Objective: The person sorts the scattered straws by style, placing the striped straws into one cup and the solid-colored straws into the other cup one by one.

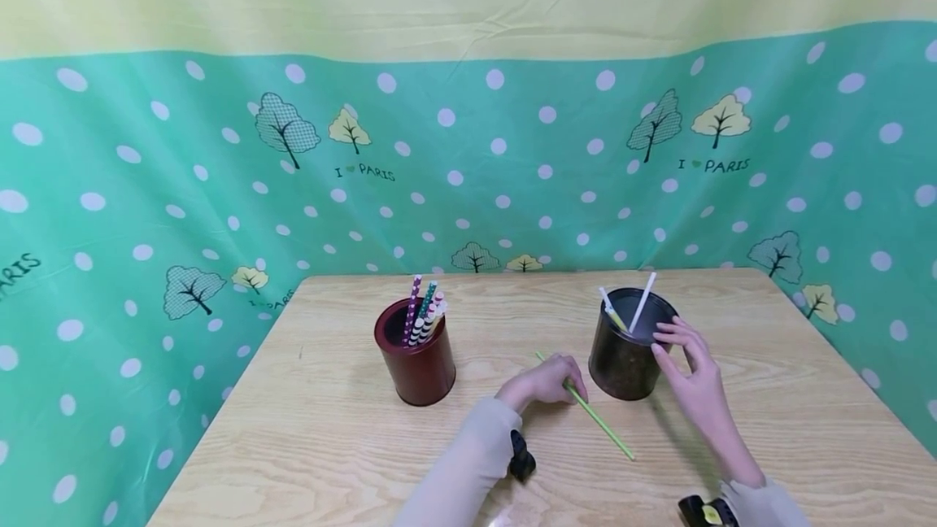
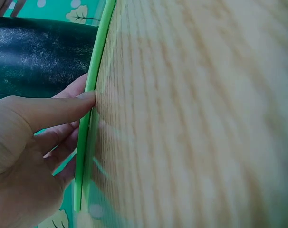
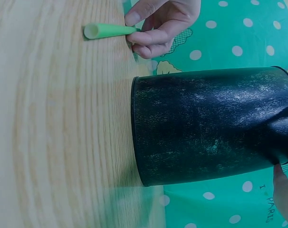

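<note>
My left hand pinches a green straw low over the table, thumb on one side and fingertips on the other. In the left wrist view the straw runs lengthwise past the thumb. The right wrist view shows the straw's open end pointing away from the left hand. A black can stands upright just right of the left hand, with a few pale straws leaning inside. My right hand holds its near right rim with thumb and fingertips; the exact contact is partly hidden.
A dark red can stands to the left, holding several patterned straws. Both cans are on a light wooden table. A green and yellow dotted cloth hangs behind and beside the table.
</note>
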`<state>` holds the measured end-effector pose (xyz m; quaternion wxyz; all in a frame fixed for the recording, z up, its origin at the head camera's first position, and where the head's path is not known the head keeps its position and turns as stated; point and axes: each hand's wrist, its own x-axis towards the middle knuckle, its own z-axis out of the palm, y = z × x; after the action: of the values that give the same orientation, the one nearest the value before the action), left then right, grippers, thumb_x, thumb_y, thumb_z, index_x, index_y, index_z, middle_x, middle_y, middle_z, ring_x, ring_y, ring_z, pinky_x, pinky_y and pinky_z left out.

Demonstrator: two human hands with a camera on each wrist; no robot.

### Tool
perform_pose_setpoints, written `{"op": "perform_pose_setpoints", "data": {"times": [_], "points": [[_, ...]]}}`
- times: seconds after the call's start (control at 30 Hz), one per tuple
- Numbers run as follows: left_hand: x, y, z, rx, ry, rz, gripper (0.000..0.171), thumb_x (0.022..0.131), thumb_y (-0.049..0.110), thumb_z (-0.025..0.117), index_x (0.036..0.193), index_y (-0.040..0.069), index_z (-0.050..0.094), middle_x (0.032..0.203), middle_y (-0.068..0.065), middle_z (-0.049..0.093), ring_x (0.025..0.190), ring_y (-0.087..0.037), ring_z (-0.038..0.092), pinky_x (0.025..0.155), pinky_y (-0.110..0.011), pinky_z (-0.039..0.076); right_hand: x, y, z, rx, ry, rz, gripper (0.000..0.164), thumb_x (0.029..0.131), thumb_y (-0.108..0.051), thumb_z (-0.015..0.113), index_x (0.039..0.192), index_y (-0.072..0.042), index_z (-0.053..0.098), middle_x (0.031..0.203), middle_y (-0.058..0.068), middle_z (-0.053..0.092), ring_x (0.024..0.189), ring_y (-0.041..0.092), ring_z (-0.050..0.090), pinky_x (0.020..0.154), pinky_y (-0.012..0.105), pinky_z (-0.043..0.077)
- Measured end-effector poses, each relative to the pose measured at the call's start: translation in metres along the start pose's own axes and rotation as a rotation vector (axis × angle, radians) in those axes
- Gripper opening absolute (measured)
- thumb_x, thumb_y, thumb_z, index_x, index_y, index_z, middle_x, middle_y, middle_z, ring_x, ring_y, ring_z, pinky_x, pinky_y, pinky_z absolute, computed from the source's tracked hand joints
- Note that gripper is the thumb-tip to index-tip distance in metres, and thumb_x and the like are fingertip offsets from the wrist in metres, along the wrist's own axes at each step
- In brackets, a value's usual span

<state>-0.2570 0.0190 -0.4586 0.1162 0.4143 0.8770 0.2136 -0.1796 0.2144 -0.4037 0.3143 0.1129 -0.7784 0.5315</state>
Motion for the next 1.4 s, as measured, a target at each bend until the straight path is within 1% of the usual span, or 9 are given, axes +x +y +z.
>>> {"op": "perform_pose_setpoints", "data": {"times": [0.17,0.3,0.53,0.73,0.87,1.0,1.1,1.2,1.4], "points": [[-0.001,0.002,0.000,0.003,0.002,-0.024,0.015,0.071,0.005,0.069,0.081,0.016,0.072,0.087,0.007,0.054,0.084,-0.002,0.039,0.076,-0.012,0.027,0.000,0.000,0.000,0.004,0.005,-0.002,0.016,0.077,0.014,0.055,0.093,0.015,0.056,0.107,-0.007,0.051,0.121,0.013,0.035,0.096,0.012,0.025],[-0.001,0.002,0.000,0.029,0.000,-0.015,0.016,0.071,0.006,0.069,0.082,0.016,0.072,0.080,0.008,0.054,0.079,-0.001,0.041,0.075,-0.011,0.028,0.000,-0.001,0.000,0.002,0.007,-0.006,0.016,0.077,0.014,0.055,0.093,0.015,0.056,0.107,-0.001,0.052,0.121,0.012,0.035,0.096,0.012,0.026],[-0.001,-0.001,0.003,-0.040,-0.015,-0.009,0.016,0.072,0.001,0.067,0.083,0.012,0.071,0.078,0.006,0.055,0.074,0.000,0.045,0.072,-0.010,0.031,-0.001,-0.001,0.000,-0.011,0.006,-0.007,0.016,0.077,0.014,0.055,0.094,0.014,0.056,0.106,0.008,0.053,0.121,0.011,0.035,0.095,0.011,0.027],[0.000,-0.001,0.004,-0.056,-0.001,0.001,0.015,0.071,0.000,0.067,0.082,0.010,0.070,0.078,0.005,0.058,0.073,0.001,0.046,0.070,-0.008,0.032,-0.001,-0.001,0.000,-0.004,0.006,-0.024,0.017,0.077,0.015,0.055,0.094,0.015,0.056,0.107,0.005,0.052,0.121,0.012,0.035,0.095,0.012,0.026],[0.000,0.000,0.004,-0.086,0.010,-0.019,0.015,0.070,-0.002,0.068,0.080,0.009,0.070,0.076,0.005,0.057,0.072,0.000,0.046,0.070,-0.008,0.033,-0.001,-0.001,0.000,-0.001,0.003,-0.029,0.017,0.077,0.015,0.055,0.094,0.014,0.056,0.107,0.000,0.052,0.121,0.012,0.035,0.096,0.012,0.026],[-0.002,0.003,0.005,-0.087,0.033,-0.017,0.014,0.068,-0.002,0.069,0.077,0.009,0.070,0.072,0.006,0.056,0.070,0.000,0.045,0.069,-0.009,0.033,-0.002,-0.001,0.001,0.001,0.003,-0.010,0.017,0.077,0.014,0.055,0.094,0.014,0.056,0.107,-0.001,0.051,0.121,0.013,0.035,0.096,0.012,0.026],[-0.004,0.004,0.003,-0.077,0.073,0.024,0.012,0.068,0.000,0.070,0.076,0.009,0.070,0.072,0.005,0.056,0.070,-0.001,0.045,0.069,-0.009,0.033,-0.002,-0.001,0.001,0.006,0.010,0.020,0.017,0.078,0.014,0.055,0.094,0.014,0.056,0.107,-0.002,0.052,0.122,0.015,0.035,0.096,0.013,0.026],[-0.005,0.003,-0.001,-0.095,0.121,0.054,0.012,0.068,-0.001,0.070,0.076,0.008,0.069,0.073,0.004,0.057,0.072,-0.001,0.046,0.070,-0.009,0.033,-0.002,-0.001,0.001,0.001,0.008,0.019,0.016,0.078,0.013,0.055,0.094,0.014,0.056,0.108,0.001,0.052,0.122,0.016,0.034,0.097,0.013,0.025],[-0.010,0.000,-0.005,-0.222,0.174,0.017,0.015,0.069,-0.007,0.067,0.076,0.007,0.067,0.074,0.004,0.056,0.075,-0.005,0.050,0.073,-0.014,0.039,0.000,-0.003,0.000,-0.009,0.008,0.030,0.017,0.079,0.012,0.055,0.095,0.013,0.056,0.108,0.005,0.052,0.122,0.013,0.034,0.096,0.012,0.026]]}}
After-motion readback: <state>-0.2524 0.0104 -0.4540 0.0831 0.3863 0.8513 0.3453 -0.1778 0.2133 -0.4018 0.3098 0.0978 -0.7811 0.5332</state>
